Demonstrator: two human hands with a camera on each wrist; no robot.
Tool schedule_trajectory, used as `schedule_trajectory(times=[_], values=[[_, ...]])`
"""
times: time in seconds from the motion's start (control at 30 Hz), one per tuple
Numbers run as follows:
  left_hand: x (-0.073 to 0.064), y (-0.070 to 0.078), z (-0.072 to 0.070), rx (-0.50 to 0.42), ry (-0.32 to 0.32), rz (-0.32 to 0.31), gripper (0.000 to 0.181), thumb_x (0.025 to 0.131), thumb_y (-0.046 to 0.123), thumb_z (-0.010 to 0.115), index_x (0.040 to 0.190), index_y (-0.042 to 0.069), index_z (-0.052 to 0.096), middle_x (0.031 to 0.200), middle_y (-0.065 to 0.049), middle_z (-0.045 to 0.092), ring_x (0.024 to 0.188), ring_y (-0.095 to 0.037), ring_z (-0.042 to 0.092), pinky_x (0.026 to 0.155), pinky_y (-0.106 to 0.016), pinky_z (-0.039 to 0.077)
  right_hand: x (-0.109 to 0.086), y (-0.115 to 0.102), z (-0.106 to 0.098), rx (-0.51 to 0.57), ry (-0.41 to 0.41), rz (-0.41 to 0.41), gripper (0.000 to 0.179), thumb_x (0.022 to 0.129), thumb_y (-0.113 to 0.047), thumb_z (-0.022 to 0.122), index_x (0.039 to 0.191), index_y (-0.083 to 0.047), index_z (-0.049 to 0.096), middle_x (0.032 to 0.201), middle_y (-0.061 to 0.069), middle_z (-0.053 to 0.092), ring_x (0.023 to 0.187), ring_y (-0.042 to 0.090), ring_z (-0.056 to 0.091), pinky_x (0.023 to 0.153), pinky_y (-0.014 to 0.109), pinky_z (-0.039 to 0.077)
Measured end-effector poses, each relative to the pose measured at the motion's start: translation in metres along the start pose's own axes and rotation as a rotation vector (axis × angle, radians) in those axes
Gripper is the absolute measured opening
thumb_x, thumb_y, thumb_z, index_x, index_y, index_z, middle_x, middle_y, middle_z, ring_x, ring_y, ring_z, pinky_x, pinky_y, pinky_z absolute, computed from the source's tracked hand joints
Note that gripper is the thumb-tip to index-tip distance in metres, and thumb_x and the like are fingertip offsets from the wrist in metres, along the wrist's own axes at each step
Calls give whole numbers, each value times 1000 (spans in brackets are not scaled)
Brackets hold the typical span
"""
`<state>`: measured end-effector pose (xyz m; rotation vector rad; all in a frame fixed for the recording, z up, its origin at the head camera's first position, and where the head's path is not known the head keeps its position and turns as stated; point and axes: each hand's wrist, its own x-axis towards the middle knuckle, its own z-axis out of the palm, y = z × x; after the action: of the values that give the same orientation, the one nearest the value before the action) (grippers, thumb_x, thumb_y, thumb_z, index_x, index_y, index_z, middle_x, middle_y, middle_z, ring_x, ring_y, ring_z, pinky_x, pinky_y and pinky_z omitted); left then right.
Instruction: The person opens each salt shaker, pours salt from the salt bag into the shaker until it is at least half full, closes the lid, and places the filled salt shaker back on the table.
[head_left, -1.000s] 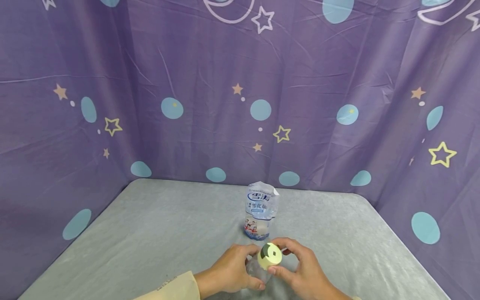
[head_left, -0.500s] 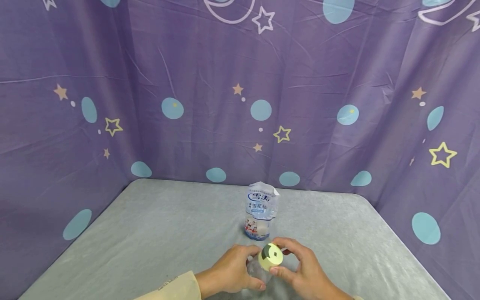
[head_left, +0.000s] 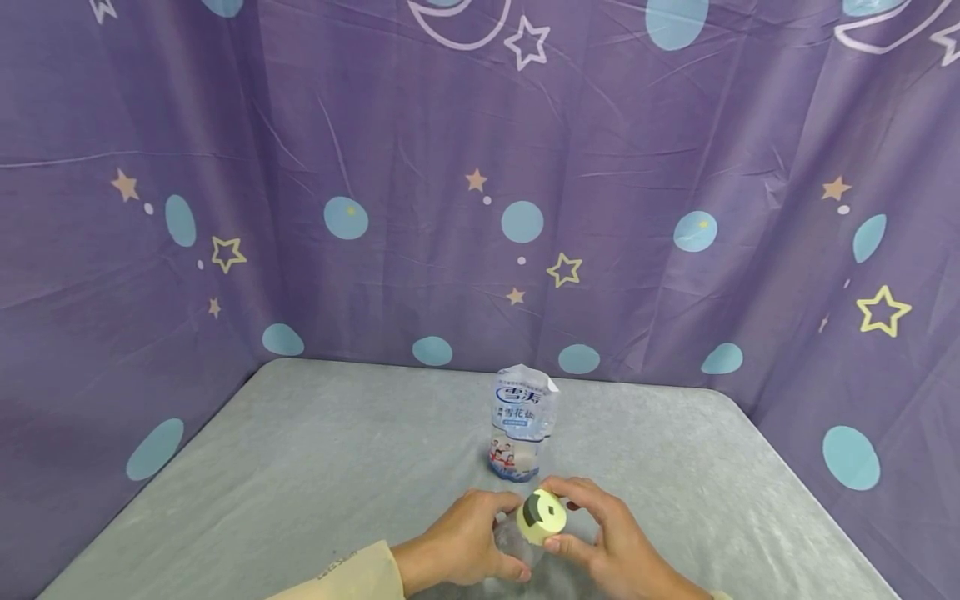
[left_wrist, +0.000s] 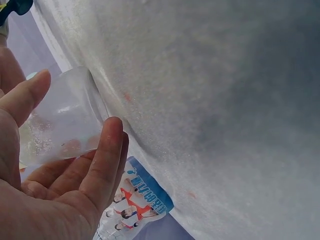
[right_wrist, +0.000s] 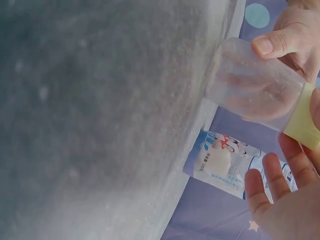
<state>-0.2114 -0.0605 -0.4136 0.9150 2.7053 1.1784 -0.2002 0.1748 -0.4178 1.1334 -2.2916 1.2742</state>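
The jar [right_wrist: 252,82] is held by the left hand [head_left: 471,537], its lid [head_left: 543,518] by the right hand [head_left: 613,537]; the pouch [head_left: 522,421] behind could be toppled by a slip.

A tabletop booth screened by cloth, set up like a small staging corner; what room lies beyond cannot be told. Purple curtains [head_left: 420,125] printed with crescent moons, stars [head_left: 476,180] and pale blue ovals [head_left: 522,222] rise behind the table's far edge and along its left and right edges. Grey, velvety fabric [head_left: 337,442] covers the table [head_left: 660,433] to its rounded far corners.
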Motion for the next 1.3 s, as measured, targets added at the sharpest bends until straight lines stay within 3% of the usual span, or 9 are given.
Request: schedule_trajectory(times=[0.2, 0.47, 0.67, 0.97, 1.3], values=[[0, 0, 0, 2, -5, -3, 47, 63, 24, 99, 103, 24, 73, 87, 21, 64, 73, 3, 56, 66, -20, 48, -1, 1, -3, -2, -47, -56, 57, 91, -11, 76, 144, -13, 55, 133, 4, 64, 115, 15, 60, 93, 30, 48], [0, 0, 1, 31, 11, 18, 47, 63, 26, 99, 102, 24, 72, 86, 21, 64, 74, 4, 56, 67, -20, 48, -2, 0, -8, 7, -112, -64, 58, 96, -9, 69, 150, -10, 49, 142, 3, 58, 121, 16, 55, 97, 32, 47], [0, 2, 1, 48, 11, 14, 47, 63, 28, 99, 101, 25, 72, 86, 20, 64, 75, 3, 56, 67, -20, 47, -2, 0, -10, 3, -112, -19, 72, 90, -12, 79, 153, -13, 45, 144, 1, 57, 122, 15, 57, 99, 33, 46], [0, 3, 2, 48, 18, 5, 45, 63, 28, 98, 101, 26, 73, 85, 20, 63, 73, 3, 55, 66, -20, 47, 4, -6, 1, -192, 88, 16, 60, 82, -33, 88, 134, -24, 60, 108, -14, 64, 92, 5, 59, 73, 29, 50], [1, 4, 1, 36, 4, -9, 43, 63, 27, 98, 96, 29, 72, 84, 22, 62, 72, 3, 55, 65, -21, 47, 9, -13, 6, -272, 150, 101, 40, 80, -43, 88, 110, -30, 66, 80, -19, 54, 69, 3, 49, 60, 22, 42]])
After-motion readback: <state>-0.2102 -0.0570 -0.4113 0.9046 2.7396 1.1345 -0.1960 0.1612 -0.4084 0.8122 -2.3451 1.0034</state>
